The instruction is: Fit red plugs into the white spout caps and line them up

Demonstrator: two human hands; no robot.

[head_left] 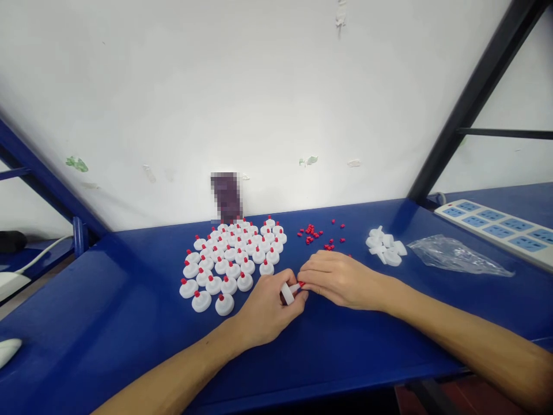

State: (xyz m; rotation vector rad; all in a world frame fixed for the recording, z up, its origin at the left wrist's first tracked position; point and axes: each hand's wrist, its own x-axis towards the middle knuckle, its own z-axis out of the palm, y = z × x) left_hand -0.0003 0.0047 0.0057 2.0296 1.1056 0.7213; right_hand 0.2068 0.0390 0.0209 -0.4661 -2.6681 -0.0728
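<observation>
My left hand (268, 308) grips a small white plastic cap (288, 292) on its side, low over the blue table (129, 323). My right hand (339, 278) meets it from the right and pinches a tiny red plug (301, 284) against the cap's stem. Left of my hands, several white caps with red plugs (233, 256) stand in tight rows. Loose red plugs (317, 233) lie scattered just beyond my right hand. A small pile of bare white caps (386, 246) sits further right.
A crumpled clear plastic bag (455, 255) lies right of the white caps. A white and blue power strip (501, 227) runs along the right edge. A black frame post (470, 101) slants up the white wall. A blurred dark object (226, 197) leans at the back.
</observation>
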